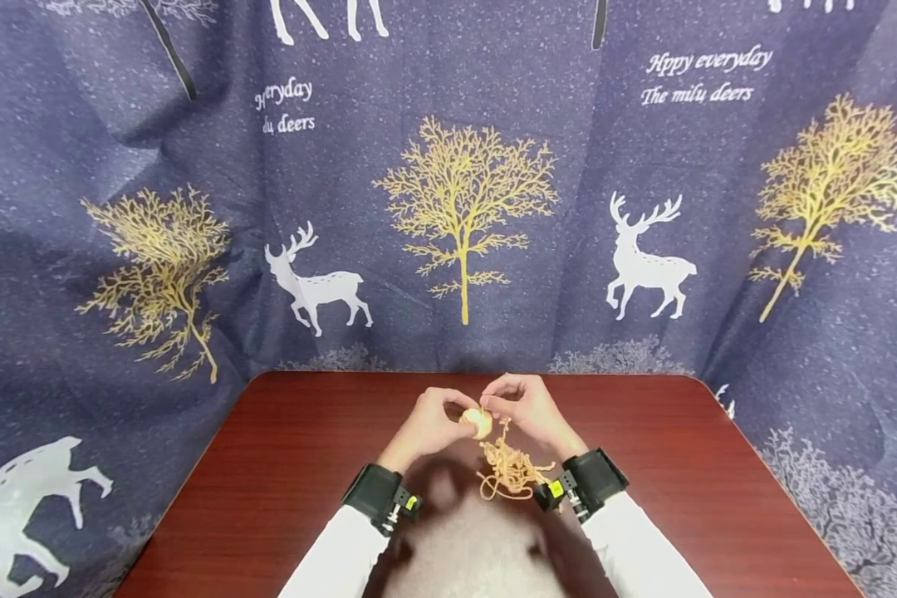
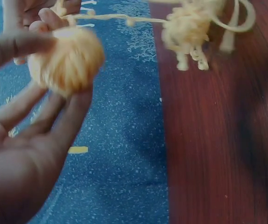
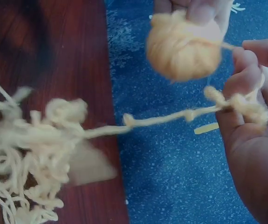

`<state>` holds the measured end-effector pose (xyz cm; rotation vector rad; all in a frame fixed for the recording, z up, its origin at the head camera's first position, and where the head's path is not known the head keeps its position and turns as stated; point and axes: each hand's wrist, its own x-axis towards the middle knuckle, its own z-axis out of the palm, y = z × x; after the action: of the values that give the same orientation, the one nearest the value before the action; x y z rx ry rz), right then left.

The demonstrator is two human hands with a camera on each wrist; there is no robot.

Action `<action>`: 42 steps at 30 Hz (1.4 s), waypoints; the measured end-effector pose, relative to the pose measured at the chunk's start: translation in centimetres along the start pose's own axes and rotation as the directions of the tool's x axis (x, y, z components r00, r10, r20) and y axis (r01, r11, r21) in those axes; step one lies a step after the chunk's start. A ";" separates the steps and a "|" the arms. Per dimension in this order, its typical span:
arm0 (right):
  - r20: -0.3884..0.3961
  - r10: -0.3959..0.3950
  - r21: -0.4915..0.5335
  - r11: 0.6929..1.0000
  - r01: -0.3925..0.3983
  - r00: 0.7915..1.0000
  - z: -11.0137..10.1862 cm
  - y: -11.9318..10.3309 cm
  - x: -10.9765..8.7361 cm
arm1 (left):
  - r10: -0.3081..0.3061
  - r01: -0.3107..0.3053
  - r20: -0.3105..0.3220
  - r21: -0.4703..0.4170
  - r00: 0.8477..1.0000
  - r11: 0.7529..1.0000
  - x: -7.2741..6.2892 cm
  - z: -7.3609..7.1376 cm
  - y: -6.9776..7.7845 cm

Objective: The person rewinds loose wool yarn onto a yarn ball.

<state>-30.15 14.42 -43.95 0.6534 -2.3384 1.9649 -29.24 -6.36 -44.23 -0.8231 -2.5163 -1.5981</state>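
Observation:
A small ball of pale yellow yarn is held between the thumb and fingers of my left hand. Just to its right, my right hand pinches the strand that leaves the ball, thumb against forefinger. In the right wrist view the yarn strand, kinked and looped, runs from my right fingers to a loose tangle of yarn. The head view shows that tangle below and between both hands, over the table.
A dark red wooden table spreads under the hands. Behind it hangs a blue cloth printed with deer and trees. Both wrists carry black bands with small cameras, such as the left wristband. A pale grey area lies at the near middle.

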 end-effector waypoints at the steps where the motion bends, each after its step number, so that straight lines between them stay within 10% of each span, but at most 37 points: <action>1: 0.002 0.000 0.013 1.000 0.000 1.000 0.0 0.0 0.0 | 0.009 -0.007 0.043 -0.050 0.999 0.999 0.0 -0.1 0.0; 9: 0.011 -0.009 0.086 0.996 0.008 1.000 -0.2 0.2 0.2 | 0.067 0.004 0.139 -0.454 0.988 0.891 0.1 -0.8 -0.1; 17: 0.010 -0.026 0.182 0.983 0.023 1.000 0.2 1.0 0.0 | 0.009 -0.005 0.001 -0.740 1.000 0.672 0.1 -1.0 0.1; 23: -0.020 -0.001 0.168 0.986 0.004 1.000 1.1 1.7 -0.5 | -0.151 -0.012 -0.132 -0.790 0.980 0.613 0.5 -0.9 0.5; 27: -0.043 0.018 0.133 0.991 -0.012 0.999 1.5 1.7 -0.9 | -0.228 -0.017 -0.226 -0.743 0.947 0.670 0.8 -0.7 0.5; 33: -0.021 0.000 0.039 0.999 0.001 1.000 1.6 1.2 -1.1 | -0.179 -0.024 -0.411 -0.443 0.894 0.896 0.7 -0.2 0.5; 38: 0.011 -0.053 -0.009 0.999 0.053 0.999 1.4 -0.1 -1.2 | -0.071 -0.003 -0.416 -0.174 0.907 0.985 0.2 0.1 0.9; 42: 0.029 -0.081 -0.020 0.996 0.081 0.996 0.9 0.0 -0.8 | -0.030 0.047 -0.335 0.043 0.942 0.998 0.2 0.3 -0.5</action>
<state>-29.17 13.84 -44.32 0.7668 -2.3064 1.9068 -29.56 -6.20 -44.75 -0.4522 -2.3308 -1.5266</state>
